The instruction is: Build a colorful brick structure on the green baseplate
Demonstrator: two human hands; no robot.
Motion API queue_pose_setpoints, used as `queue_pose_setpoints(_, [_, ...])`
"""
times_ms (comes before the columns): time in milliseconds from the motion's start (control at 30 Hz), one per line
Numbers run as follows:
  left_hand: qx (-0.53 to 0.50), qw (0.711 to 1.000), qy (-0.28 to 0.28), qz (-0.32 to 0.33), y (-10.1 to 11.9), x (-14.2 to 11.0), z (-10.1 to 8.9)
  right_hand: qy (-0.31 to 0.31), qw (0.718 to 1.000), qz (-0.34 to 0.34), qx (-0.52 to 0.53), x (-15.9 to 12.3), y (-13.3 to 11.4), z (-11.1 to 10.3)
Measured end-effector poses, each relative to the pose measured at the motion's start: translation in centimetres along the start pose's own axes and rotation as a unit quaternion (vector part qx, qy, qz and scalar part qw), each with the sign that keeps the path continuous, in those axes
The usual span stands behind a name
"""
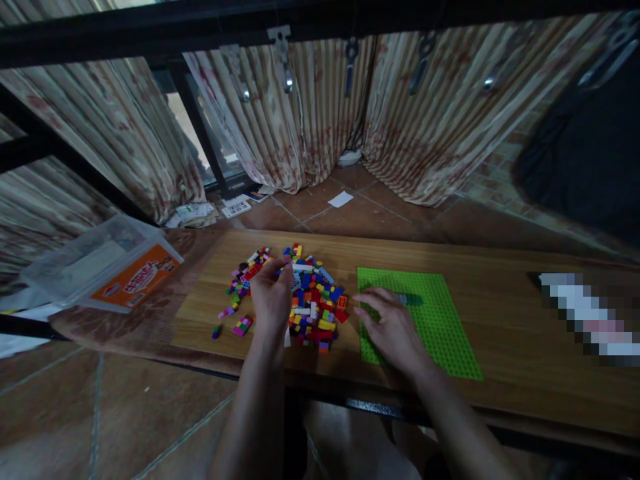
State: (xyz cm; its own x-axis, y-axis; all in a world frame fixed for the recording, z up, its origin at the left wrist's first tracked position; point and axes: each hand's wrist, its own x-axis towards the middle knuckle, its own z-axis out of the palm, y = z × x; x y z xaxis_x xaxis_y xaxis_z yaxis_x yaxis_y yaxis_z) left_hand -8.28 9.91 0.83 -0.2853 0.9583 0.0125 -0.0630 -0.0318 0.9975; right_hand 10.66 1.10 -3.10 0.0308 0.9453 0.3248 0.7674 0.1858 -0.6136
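Observation:
A heap of mixed coloured toy bricks (313, 300) lies on the wooden board. My left hand (271, 293) reaches over the left part of this heap, thumb and fingertips pinched together; whatever may be between them is hidden or too small to name. To the right lies a green studded baseplate (440, 320). Over its left edge is my right hand (387, 323), its thumb and fingers apart and pointing toward the heap, with nothing visible between them. Just behind the right fingers, a small greyish-blue piece (403, 299) shows on the baseplate, partly covered by the hand.
A clear plastic box with an orange label (137, 277) sits left of the wooden tabletop (500, 287). A few loose bricks (243, 325) lie at the heap's near left. A blurred-out object (590, 320) is at the right. Striped curtains (320, 113) hang behind.

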Motion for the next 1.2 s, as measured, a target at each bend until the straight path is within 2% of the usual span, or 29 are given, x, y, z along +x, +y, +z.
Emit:
queue_pose_setpoints(267, [-0.020, 1.000, 0.001, -0.015, 0.5, 0.4, -1.4, -0.004, 0.999, -0.008, -0.050, 1.5, -0.8, 3.1])
queue_pose_setpoints(400, [0.026, 0.999, 0.019, -0.024, 0.6, 1.2, -3.1, -0.021, 0.998, -0.005, -0.063, 2.0, -1.2, 4.0])
queue_pose_setpoints(500, [0.116, 0.993, -0.003, -0.018, 0.4, 1.6, -4.1, -0.025, 0.998, -0.002, -0.058, 2.3, -1.7, 4.3])
queue_pose_setpoints(567, [0.216, 0.976, -0.031, -0.004, 0.2, 1.6, -4.4, -0.028, 0.998, 0.002, -0.050, 2.4, -1.9, 4.4])
queue_pose_setpoints(633, [0.316, 0.947, -0.054, 0.010, 0.1, 1.4, -4.3, -0.030, 0.999, 0.010, -0.038, 2.5, -2.1, 4.5])
queue_pose_setpoints(733, [0.407, 0.908, -0.091, 0.032, 0.3, 1.0, -3.9, -0.022, 0.999, 0.020, -0.015, 2.4, -2.1, 4.6])
queue_pose_setpoints(833, [0.440, 0.889, -0.114, 0.047, 0.4, 0.7, -3.6, 0.000, 1.000, 0.016, 0.005, 2.2, -2.3, 4.5])
queue_pose_setpoints(1067, [0.494, 0.857, -0.119, 0.080, 0.5, 0.2, -3.0, 0.113, 0.991, 0.021, 0.070, 1.7, -2.6, 2.5])
queue_pose_setpoints(1133, [0.491, 0.859, -0.116, 0.085, 0.5, 0.2, -2.7, 0.122, 0.988, 0.029, 0.092, 1.5, -2.4, 1.9])
queue_pose_setpoints(1200, [0.465, 0.875, -0.103, 0.090, 0.4, 0.2, -2.3, 0.122, 0.986, 0.038, 0.106, 1.2, -2.1, 1.5])
